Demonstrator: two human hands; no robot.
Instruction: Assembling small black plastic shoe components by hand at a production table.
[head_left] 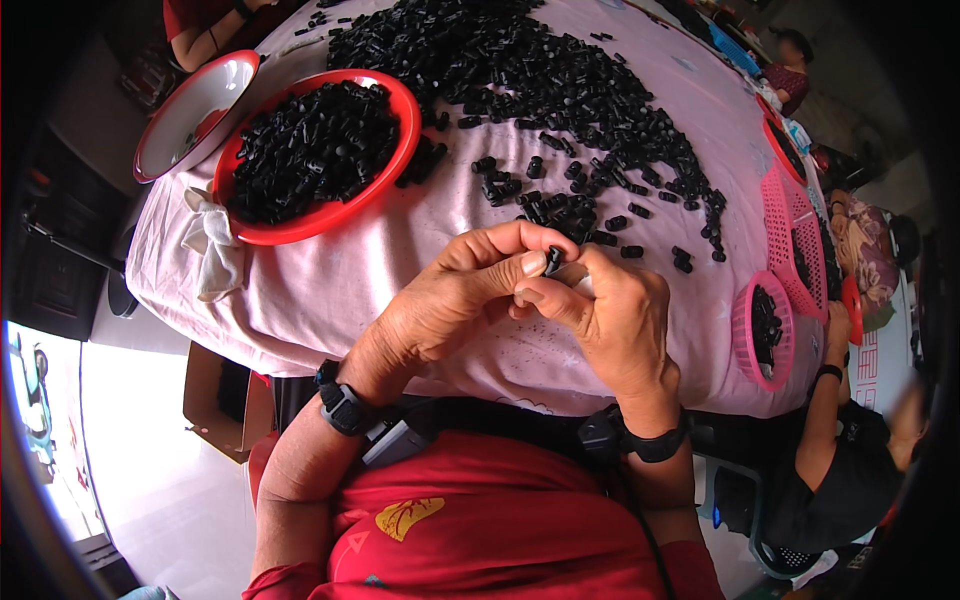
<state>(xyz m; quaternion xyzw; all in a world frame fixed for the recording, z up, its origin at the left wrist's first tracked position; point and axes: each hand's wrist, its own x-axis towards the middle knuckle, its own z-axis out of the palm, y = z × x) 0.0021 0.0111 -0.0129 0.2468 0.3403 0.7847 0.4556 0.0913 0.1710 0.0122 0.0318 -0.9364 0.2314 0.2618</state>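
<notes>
Both hands meet above the middle of the near part of the bench (455, 345), which is spread with a pink cloth. The left hand (440, 295) pinches a small black cylindrical piece (553, 262) between thumb and forefinger. The right hand (630, 320) is bent in close beside it, its fingers narrow; whether they also grip the piece I cannot tell. Something pale shows between the right thumb and forefinger, too hidden to identify.

Just beyond the hands, loose black pieces (560, 75) thin out from a dense heap that runs back toward the bench's far edge. Toward the left edge sits a red basin (411, 125) full of similar pieces, with a white-lined basin (215, 90) tilted beside it. A white cloth (213, 250) lies by the near left corner. Near the right edge, a round pink basket (783, 340) holds more black pieces, next to a larger perforated pink basket (785, 220).
</notes>
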